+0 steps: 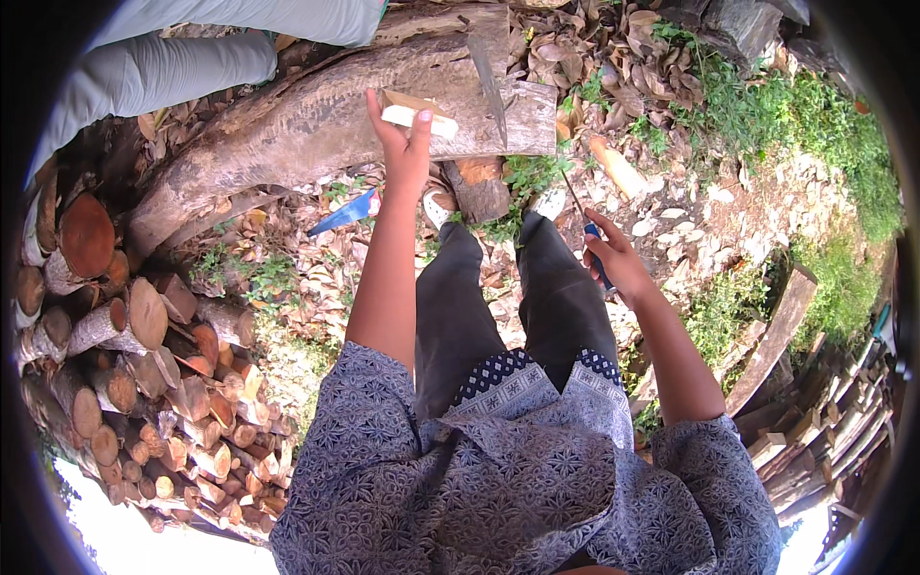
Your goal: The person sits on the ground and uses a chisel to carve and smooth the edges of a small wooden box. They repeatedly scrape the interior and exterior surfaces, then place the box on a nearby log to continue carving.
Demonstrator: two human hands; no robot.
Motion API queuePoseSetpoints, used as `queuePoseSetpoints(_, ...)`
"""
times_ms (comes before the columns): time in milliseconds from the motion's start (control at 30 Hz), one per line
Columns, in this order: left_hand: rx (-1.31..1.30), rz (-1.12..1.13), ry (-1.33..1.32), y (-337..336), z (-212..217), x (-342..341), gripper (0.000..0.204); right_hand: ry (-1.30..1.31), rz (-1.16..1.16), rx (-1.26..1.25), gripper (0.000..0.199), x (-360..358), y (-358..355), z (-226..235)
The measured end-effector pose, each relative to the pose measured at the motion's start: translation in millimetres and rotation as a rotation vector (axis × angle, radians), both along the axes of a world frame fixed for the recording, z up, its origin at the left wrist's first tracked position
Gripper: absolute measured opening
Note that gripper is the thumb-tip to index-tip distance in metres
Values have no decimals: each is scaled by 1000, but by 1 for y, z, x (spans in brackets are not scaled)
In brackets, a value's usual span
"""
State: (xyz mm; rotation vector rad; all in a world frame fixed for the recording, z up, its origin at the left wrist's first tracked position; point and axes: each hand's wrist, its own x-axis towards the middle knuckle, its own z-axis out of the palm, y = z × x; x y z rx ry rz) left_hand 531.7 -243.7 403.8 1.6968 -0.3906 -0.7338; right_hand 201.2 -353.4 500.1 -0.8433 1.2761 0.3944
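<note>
My left hand (401,144) is closed around a short wood block (418,119), pale on its near side and brown on top. It holds the block over a long, thick log (287,144). My right hand (621,261), lower and to the right, grips the blue handle of a tool (596,255) with a long, thin metal shaft pointing up toward the log's end. I cannot make out the shaft's tip well. A long metal blade (488,88) stands on the log at its right part, right of the block.
Grey-trousered legs (182,72) of another person are at the upper left. Stacked firewood (144,393) fills the left, and split planks (824,441) the right. A pointed blue object (343,213) and a wood piece (618,169) lie among dry leaves.
</note>
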Motion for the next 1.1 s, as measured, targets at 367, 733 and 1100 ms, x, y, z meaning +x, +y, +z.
queuePoseSetpoints(367, 10, 123, 383, 2, 37, -8, 40, 51, 2, -45, 57, -100, -27, -37)
queuePoseSetpoints(733, 135, 306, 363, -7, 38, -69, 39, -107, -13, 221, 69, -59, -13, -28)
queuePoseSetpoints(1100, -26, 382, 292, -12, 4, -81, 73, -343, -14, 246, 69, -8, -5, -41)
